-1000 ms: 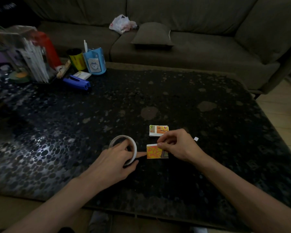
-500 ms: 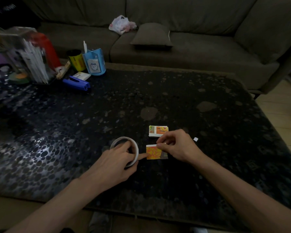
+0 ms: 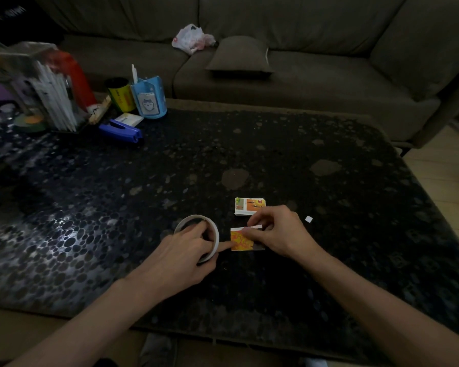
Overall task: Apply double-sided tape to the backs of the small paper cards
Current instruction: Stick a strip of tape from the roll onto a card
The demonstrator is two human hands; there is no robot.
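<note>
Card [image 3: 242,243] flat, long axis left-right; tape strip [image 3: 251,228] along far edge, roll [image 3: 216,238] left

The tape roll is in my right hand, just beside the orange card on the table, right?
Not quite: the head view shows the left hand gripping the tape roll, just beside the orange card on the table.

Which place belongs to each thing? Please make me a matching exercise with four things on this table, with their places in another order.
Things:
1. tape roll
2. orange card
3. card stack
4. stapler

Places:
A. far left, by the blue cup
B. in the left hand
C. just beyond the right hand
D. pinched at its top edge by the right hand

Pairs: 1-B, 2-D, 3-C, 4-A
</note>
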